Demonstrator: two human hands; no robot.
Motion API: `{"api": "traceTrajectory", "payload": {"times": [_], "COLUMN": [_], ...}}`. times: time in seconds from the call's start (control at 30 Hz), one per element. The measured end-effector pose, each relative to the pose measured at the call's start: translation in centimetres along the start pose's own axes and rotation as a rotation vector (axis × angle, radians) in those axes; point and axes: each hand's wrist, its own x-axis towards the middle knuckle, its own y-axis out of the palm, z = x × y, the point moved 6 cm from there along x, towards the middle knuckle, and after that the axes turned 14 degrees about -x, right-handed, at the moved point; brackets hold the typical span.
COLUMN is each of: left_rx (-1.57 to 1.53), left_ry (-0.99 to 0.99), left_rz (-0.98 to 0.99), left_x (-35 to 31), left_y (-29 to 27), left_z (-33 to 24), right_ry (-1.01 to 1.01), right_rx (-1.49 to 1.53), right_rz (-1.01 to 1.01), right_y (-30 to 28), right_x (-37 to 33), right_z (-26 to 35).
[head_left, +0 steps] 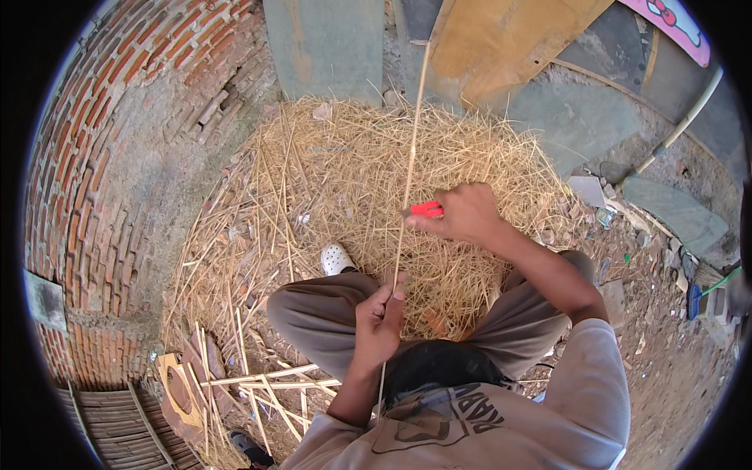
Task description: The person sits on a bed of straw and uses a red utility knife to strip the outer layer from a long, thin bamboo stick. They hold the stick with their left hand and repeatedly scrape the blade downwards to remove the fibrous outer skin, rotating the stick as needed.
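A long, thin pale strip (412,149), which looks like split bamboo, runs from my lap up past the far side of the pile. My left hand (378,323) is closed round its lower part, thumb pressed on top. Higher up, my right hand (470,211) grips a red-handled knife (427,209), its short dark end against the strip. Most of the handle is hidden in the fingers. Under both hands spreads a heap of straw-coloured shavings (337,172), between and beyond my bent knees.
Several split strips (274,384) lie crossed at the lower left, near a yellowish board with a round hole (176,388). A brick wall (102,180) rises on the left. Grey and tan panels (325,51) lean at the back. Rubble (666,274) and a hose (689,117) are on the right.
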Motion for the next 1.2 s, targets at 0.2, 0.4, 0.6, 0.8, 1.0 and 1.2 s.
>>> {"api": "traceTrajectory", "payload": {"times": [0.2,0.4,0.6,0.8,1.0,1.2], "left_rx": [-0.062,-0.031,0.128,0.140,0.153,0.227], "left_ry": [0.017,0.025,0.050,0.018,-0.023,0.030], "left_rz": [0.008,0.002,-0.013,0.002,0.028,0.096], "left_x": [0.5,0.5,0.1,-0.8,-2.8,-3.7], "left_y": [0.0,-0.2,-0.4,-0.3,-0.2,-0.1], "left_z": [-0.3,-0.5,-0.6,0.4,1.4,2.0], "right_ry": [-0.182,-0.196,-0.149,-0.080,-0.010,-0.031], "right_rx": [0.069,0.081,-0.028,-0.079,-0.162,-0.210], "right_rz": [0.037,0.004,-0.103,0.002,-0.114,-0.087], "right_y": [0.4,0.3,1.2,3.1,4.7,6.0], "right_x": [-2.6,-2.3,-0.5,0.6,2.1,2.9], "right_z": [5.0,4.8,2.2,-0.1,-5.0,-6.3]}}
